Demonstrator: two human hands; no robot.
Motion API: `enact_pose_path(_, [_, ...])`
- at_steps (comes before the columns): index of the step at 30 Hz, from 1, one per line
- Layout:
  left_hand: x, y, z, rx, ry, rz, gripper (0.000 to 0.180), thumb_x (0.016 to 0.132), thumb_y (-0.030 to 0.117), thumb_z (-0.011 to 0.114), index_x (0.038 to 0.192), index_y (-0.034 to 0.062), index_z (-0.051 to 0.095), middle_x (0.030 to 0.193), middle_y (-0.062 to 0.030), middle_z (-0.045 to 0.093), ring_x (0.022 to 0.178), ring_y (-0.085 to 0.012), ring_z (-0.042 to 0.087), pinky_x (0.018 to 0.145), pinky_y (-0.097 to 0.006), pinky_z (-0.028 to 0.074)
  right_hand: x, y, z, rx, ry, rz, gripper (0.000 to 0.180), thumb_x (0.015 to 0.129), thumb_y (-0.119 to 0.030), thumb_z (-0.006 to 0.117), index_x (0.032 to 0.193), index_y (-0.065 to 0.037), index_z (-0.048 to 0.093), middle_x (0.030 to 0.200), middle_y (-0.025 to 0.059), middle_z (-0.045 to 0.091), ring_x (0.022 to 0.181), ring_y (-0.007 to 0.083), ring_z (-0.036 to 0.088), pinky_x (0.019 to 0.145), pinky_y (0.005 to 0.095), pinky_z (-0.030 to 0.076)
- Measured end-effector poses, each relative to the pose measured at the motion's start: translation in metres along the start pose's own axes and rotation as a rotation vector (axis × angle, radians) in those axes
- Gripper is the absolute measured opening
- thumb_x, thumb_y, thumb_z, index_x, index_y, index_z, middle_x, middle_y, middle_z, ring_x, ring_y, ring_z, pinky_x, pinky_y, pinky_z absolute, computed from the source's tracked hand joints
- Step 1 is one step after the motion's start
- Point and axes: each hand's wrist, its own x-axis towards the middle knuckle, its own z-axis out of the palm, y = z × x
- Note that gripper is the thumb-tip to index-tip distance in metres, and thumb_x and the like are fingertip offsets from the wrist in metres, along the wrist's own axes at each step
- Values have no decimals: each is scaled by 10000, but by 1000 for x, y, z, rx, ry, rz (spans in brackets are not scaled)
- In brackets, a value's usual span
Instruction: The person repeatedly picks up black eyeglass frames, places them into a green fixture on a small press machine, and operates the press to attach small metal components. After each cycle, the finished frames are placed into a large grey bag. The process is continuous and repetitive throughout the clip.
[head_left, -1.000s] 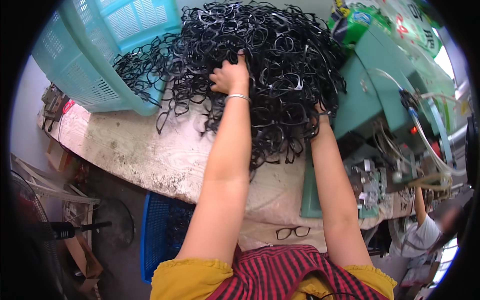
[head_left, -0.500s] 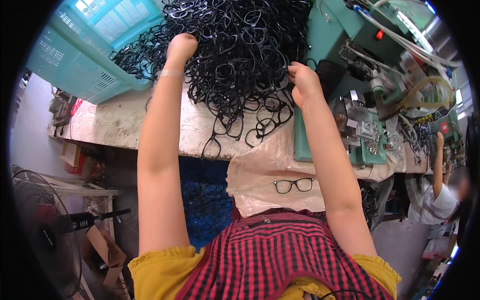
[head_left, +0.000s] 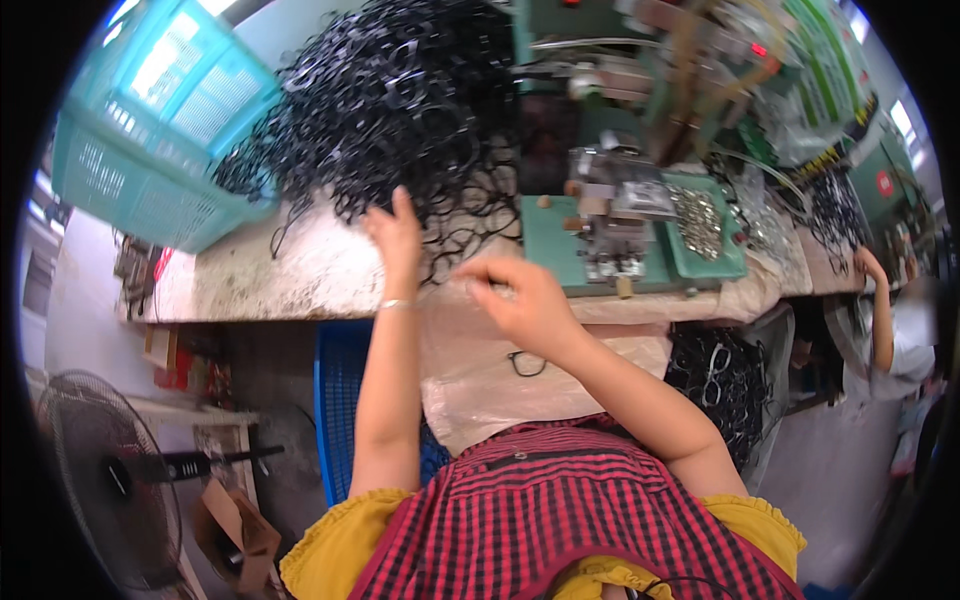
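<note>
A large heap of black eyeglass frames [head_left: 400, 100] covers the middle of the bench. My left hand [head_left: 396, 238] is over the heap's near edge, fingers apart, with nothing visible in it. My right hand [head_left: 520, 305] hovers closer to me, above the bench's front edge. Its fingers are bent, and a gap shows between thumb and forefinger; I see nothing held there. On the pale sheet [head_left: 470, 385] over my lap lies a single pair of eyeglass frames [head_left: 527, 364], partly hidden behind my right forearm.
A turquoise basket [head_left: 130, 170] leans at the left of the heap. To the right stands a green machine with a metal fixture [head_left: 620, 215] and a tray of small metal parts [head_left: 697, 222]. A fan [head_left: 100, 480] is at lower left. Another person [head_left: 895, 330] works far right.
Both hands have drawn back from the heap toward me, the right one also moving left. The view has shifted to the right.
</note>
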Motion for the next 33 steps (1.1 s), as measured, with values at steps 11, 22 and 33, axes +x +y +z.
enact_pose_path(11, [-132,74,-47,-378,19,650,303,1048,152,504,1233,-74,583,1112,-157,672,960,-210,642,840,-310,529,-342,100,-181,-213,1010,619,156,907,-41,593,1017,-15,701,924,88,721,867,150,678,801,282,515])
enact_pose_path(22, [-365,239,119,-143,-1258,1321,183,938,53,599,1096,-27,644,1055,-171,682,982,-301,654,888,-366,494,-648,219,-258,-820,1764,1207,240,821,-135,613,1048,-97,684,946,132,709,917,324,668,831,436,519])
enact_pose_path(33, [-493,275,390,124,-1115,1817,705,867,170,708,1467,19,369,1391,-234,517,1257,-412,503,1061,-433,419,-704,262,-355,-845,1139,1824,460,855,-326,665,1275,-157,585,1269,153,620,1200,327,573,956,479,495])
